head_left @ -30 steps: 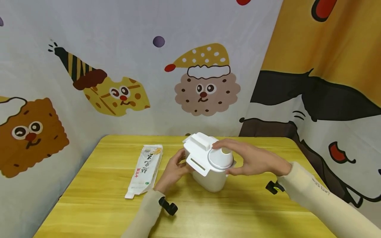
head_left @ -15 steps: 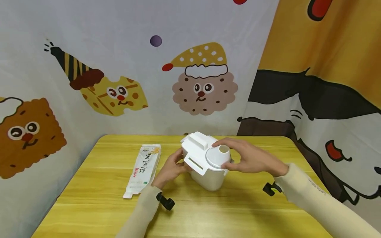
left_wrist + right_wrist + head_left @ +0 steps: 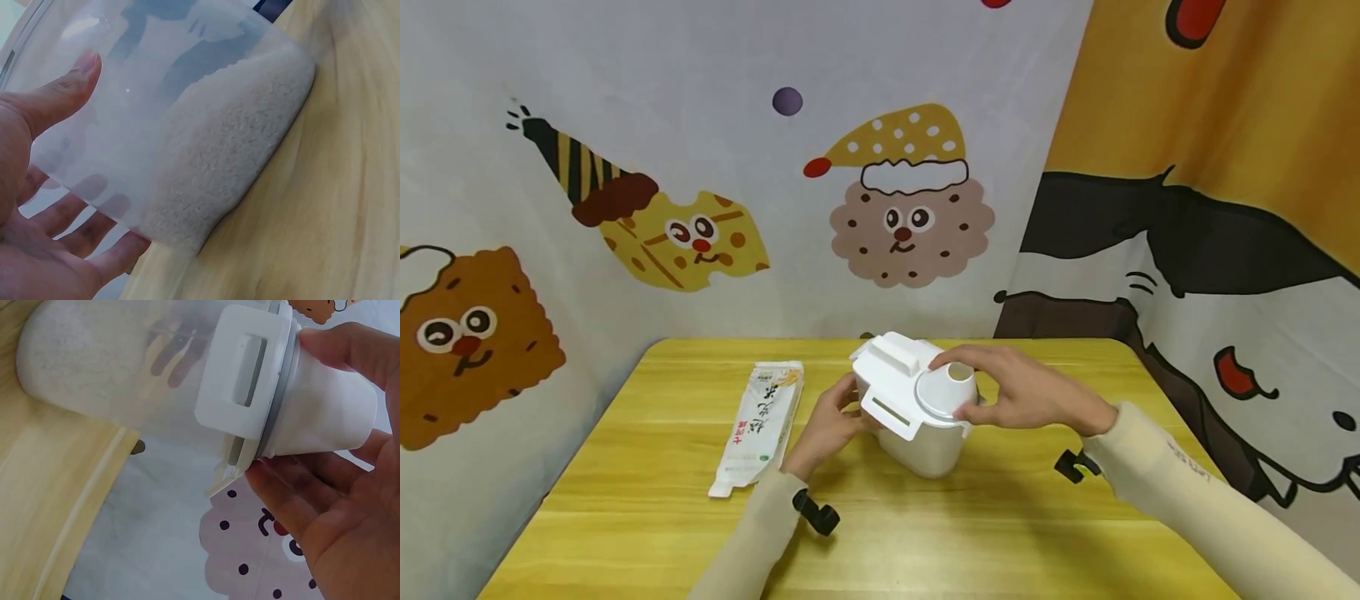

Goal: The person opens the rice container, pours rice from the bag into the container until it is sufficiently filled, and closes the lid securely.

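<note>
A translucent storage container (image 3: 921,450) stands on the table, part filled with rice (image 3: 231,125). Its white lid (image 3: 880,377) has a raised bar on top and slotted side clips (image 3: 234,372). On the right part of the lid sits a tapered white cap (image 3: 325,412) with a round opening at its narrow end. My left hand (image 3: 831,427) holds the container's left side, thumb on one face and fingers behind. My right hand (image 3: 1018,387) grips the cap, with thumb and fingers on opposite sides.
Left of the container, a flattened white packet (image 3: 760,427) with dark and red lettering lies on the yellow wood-grain table (image 3: 647,475). A cloth backdrop (image 3: 715,92) with cartoon figures hangs behind the table's far edge.
The scene has shifted slightly left in the head view. My right thumb has moved a little on the near side of the cap. My left hand keeps its hold on the container.
</note>
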The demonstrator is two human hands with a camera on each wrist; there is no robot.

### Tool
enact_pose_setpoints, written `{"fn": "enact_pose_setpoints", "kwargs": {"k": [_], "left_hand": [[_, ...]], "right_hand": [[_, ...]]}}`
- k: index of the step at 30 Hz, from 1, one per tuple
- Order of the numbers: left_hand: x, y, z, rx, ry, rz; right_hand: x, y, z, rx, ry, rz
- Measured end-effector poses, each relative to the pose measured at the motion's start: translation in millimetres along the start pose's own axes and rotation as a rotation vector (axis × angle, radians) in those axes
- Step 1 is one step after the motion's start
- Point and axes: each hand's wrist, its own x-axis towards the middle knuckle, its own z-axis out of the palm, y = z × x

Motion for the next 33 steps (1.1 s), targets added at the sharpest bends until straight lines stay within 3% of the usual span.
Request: {"fn": "enact_pose_setpoints", "kwargs": {"k": [5, 11, 16, 21, 27, 33], "left_hand": [[-7.1, 1.8, 5.2, 0.023, 0.074, -0.006], [-22.1, 6.7, 23.5, 0.096, 0.156, 0.01], [-30.2, 11.1, 34.7, 0.142, 0.188, 0.04], [-31.9, 11.1, 27.7, 0.143, 0.136, 0.028], [-25.7, 7.6, 10.3, 0.059, -0.007, -0.022], [-16.6, 3.6, -2.6, 0.044, -0.119, -0.041]], "right_hand": [[3.9, 2.9, -2.7, 0.029, -0.047, -0.018], [2.6, 17.3, -14.2, 0.116, -0.133, -0.055], [2.1, 27.6, -17.8, 0.166, -0.149, -0.088], [-1.6, 26.8, -16.6, 0.148, -0.153, -0.038], [-8.0, 19.6, -14.9, 0.096, -0.1, 0.036], [-9.4, 13.8, -11.4, 0.092, -0.028, 0.094]]}}
